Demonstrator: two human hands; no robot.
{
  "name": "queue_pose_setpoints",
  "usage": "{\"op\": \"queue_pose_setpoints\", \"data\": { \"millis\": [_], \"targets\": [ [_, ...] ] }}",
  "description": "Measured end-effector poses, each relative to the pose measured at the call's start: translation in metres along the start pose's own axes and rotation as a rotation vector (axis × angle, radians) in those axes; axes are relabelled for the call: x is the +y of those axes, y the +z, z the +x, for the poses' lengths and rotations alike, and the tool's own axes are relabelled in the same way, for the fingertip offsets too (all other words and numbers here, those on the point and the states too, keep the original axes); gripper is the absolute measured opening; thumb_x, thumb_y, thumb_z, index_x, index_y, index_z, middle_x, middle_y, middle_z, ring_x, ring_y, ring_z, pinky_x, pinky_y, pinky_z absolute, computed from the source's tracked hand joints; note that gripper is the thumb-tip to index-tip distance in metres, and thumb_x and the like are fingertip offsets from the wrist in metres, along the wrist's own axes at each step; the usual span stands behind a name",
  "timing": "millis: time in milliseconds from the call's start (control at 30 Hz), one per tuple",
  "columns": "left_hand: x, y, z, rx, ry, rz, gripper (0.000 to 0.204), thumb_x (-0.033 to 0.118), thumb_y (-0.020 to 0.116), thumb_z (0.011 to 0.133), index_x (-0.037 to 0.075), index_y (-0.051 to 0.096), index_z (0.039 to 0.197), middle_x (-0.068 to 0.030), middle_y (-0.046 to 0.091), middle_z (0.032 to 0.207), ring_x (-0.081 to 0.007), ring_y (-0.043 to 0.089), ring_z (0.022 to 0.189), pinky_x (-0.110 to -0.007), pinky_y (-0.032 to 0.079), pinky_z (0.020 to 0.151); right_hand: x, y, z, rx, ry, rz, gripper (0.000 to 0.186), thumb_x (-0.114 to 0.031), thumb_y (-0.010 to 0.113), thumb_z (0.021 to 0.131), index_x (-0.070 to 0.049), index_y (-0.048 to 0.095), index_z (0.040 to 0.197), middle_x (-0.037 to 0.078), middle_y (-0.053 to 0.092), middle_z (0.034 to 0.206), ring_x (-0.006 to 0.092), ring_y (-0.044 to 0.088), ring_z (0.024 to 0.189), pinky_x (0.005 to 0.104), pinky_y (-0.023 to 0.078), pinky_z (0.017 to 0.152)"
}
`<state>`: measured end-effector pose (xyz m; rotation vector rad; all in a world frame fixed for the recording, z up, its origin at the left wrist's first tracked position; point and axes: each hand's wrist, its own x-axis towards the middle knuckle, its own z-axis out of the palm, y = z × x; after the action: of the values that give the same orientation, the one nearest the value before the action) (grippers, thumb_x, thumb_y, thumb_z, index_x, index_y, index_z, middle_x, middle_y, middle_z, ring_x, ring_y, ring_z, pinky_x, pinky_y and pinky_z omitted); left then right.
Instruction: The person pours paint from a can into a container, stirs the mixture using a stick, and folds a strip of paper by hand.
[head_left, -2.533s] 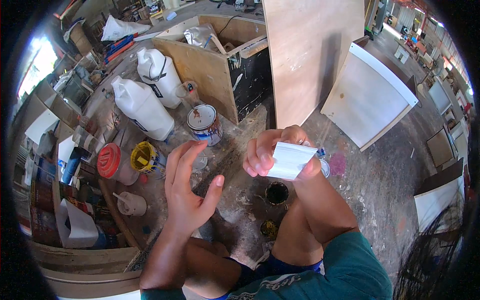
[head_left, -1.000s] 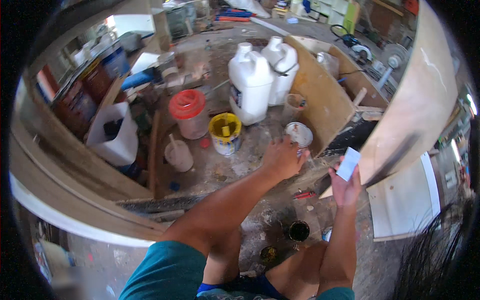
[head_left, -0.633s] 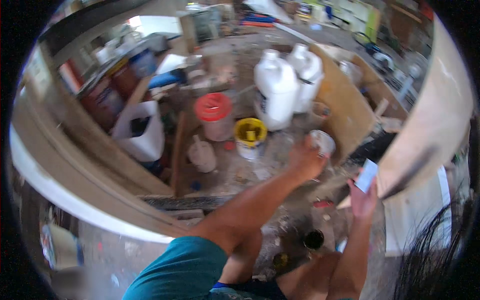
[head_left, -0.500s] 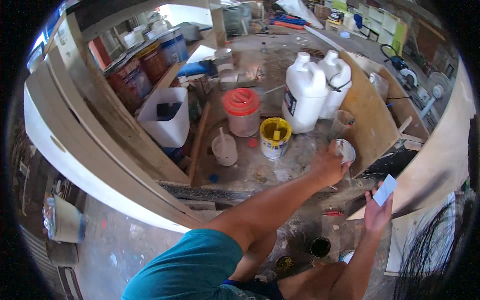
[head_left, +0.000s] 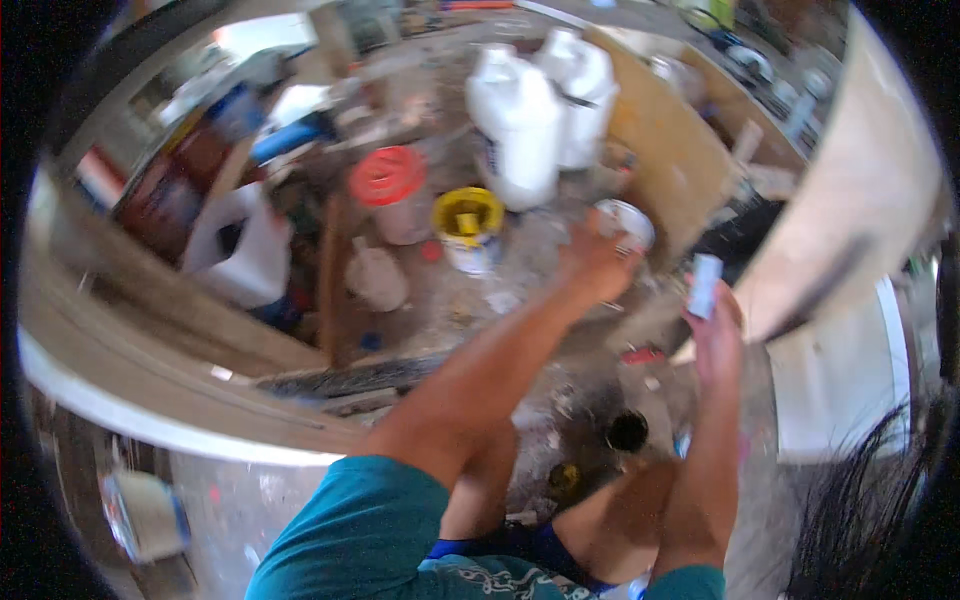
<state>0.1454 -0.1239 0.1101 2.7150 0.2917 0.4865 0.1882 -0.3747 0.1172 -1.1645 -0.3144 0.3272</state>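
My left hand (head_left: 598, 266) reaches forward to a small round white can (head_left: 628, 222). Its fingers are curled over the near left part of the can's rim, with the thumb along the near side. Motion blur hides the can's contents. A flat, light-blue rectangular piece (head_left: 704, 285) stands upright in my right hand (head_left: 717, 322), pinched between thumb and fingers, to the right of and nearer than the can. Left of the can is a yellow-rimmed tub (head_left: 468, 228) with a yellow thing inside. Behind it stand two white jugs (head_left: 520, 130) with handles.
A red-lidded container (head_left: 390, 185), a whitish cup (head_left: 377, 278) and a white bin (head_left: 240, 245) stand to the left. A wooden board (head_left: 670, 150) rises behind the can. A pale curved panel (head_left: 850, 190) is at the right. A dark-filled pot (head_left: 627, 430) sits below on the floor.
The view has swung, shifting the scene left and up. My right hand has turned the light-blue piece more upright and closer to the can. My left hand stays at the can.
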Motion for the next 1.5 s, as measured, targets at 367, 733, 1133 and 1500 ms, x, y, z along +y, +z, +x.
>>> {"op": "queue_pose_setpoints", "data": {
  "millis": [367, 733, 1133, 1500],
  "targets": [
    [0.029, 0.004, 0.017, -0.037, 0.042, 0.033, 0.046, 0.050, 0.043, 0.106, 0.023, 0.073, 0.127, -0.0190, 0.050, 0.135, -0.0417, 0.055, 0.122, -0.055, 0.047, 0.104, 0.051, -0.046, 0.011, 0.183, 0.446, -0.219, 0.042, -0.045, 0.059, 0.103, -0.017, 0.063, 0.133, 0.006, 0.075, 0.110, 0.0188, 0.067, 0.085, 0.0473, 0.057, 0.064],
    [-0.031, 0.026, 0.029, 0.067, 0.284, 0.229, 0.062, 0.051, 0.027, 0.111, 0.010, 0.065, 0.137, -0.0208, 0.057, 0.138, -0.0401, 0.050, 0.129, -0.052, 0.040, 0.110, 0.172, -0.056, 0.080, 0.191, 0.169, -0.503, 0.043, -0.030, 0.076, 0.094, 0.011, 0.069, 0.106, 0.020, 0.073, 0.098, 0.0300, 0.074, 0.068, 0.0401, 0.065, 0.059],
    [-0.050, 0.041, 0.046, -0.030, 0.283, 0.183, 0.058, 0.052, 0.035, 0.110, 0.009, 0.064, 0.136, -0.0221, 0.052, 0.125, -0.0437, 0.055, 0.114, -0.053, 0.046, 0.095, 0.131, -0.052, 0.062, 0.257, 0.219, -0.847, 0.041, -0.039, 0.075, 0.083, -0.004, 0.078, 0.104, 0.020, 0.074, 0.091, 0.0318, 0.073, 0.090, 0.0458, 0.057, 0.083],
    [-0.013, -0.004, 0.028, -0.084, 0.246, 0.131, 0.059, 0.051, 0.035, 0.110, 0.003, 0.064, 0.129, -0.0233, 0.052, 0.118, -0.0458, 0.057, 0.109, -0.053, 0.045, 0.093, 0.134, -0.026, 0.052, 0.127, 0.039, -1.126, 0.060, -0.014, 0.080, 0.068, -0.003, 0.068, 0.126, 0.025, 0.070, 0.116, 0.0408, 0.067, 0.114, 0.0446, 0.055, 0.099]
  ]
}}
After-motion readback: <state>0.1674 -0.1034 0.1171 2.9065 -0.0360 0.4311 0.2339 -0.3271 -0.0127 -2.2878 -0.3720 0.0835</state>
